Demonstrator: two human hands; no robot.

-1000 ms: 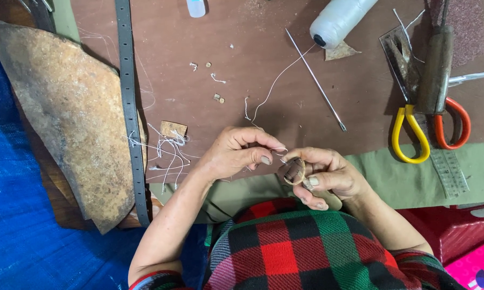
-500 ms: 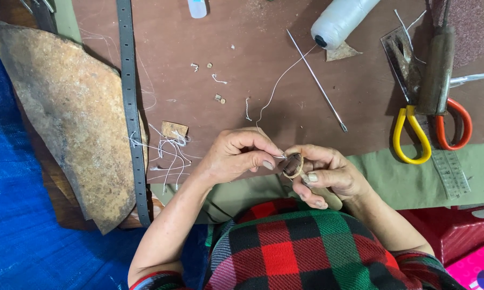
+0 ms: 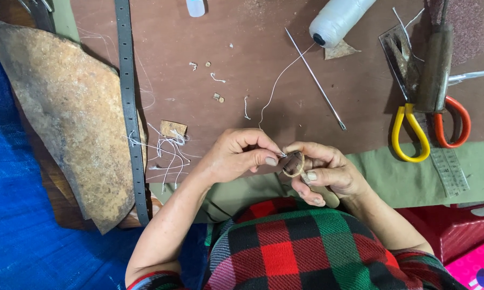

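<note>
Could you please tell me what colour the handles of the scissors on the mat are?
One scissors handle is yellow, the other red-orange; the head view shows both.

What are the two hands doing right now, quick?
Left hand: fingers pinched shut on the white thread.
Right hand: fingers closed around a small brown leather piece.

Small brown leather loop (image 3: 293, 163) (white thread through it) upright above the lap.
</note>
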